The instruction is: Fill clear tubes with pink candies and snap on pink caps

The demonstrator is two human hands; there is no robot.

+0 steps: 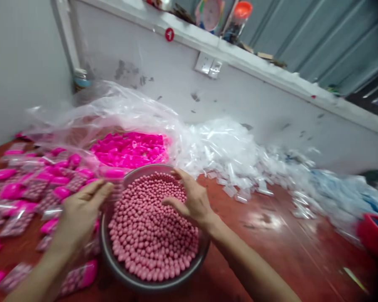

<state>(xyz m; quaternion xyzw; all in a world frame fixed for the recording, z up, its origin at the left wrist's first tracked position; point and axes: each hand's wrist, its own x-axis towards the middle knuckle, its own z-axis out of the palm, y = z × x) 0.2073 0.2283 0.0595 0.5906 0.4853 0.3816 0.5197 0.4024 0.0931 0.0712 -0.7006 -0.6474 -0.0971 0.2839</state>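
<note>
A grey metal bowl [104, 247] full of pink beads [157, 226] stands in front of me. My left hand [85, 205] is at the bowl's left rim, thumb and fingers pinched on a small clear container [115, 184] with a bright pink cap; the container is blurred and its contents look like pink beads. Over the right side of the beads is my right hand [192, 199], its thumb and fingers spread with nothing between them. Whether its fingertips touch the beads I cannot tell.
Many bead-filled clear containers with pink caps [34, 184] lie on the red table [255, 260] at left. Behind the bowl, a plastic bag [113, 105] holds loose pink caps [132, 149]. Clear plastic pieces [229, 147] are heaped along the wall. A red container [374, 235] stands far right.
</note>
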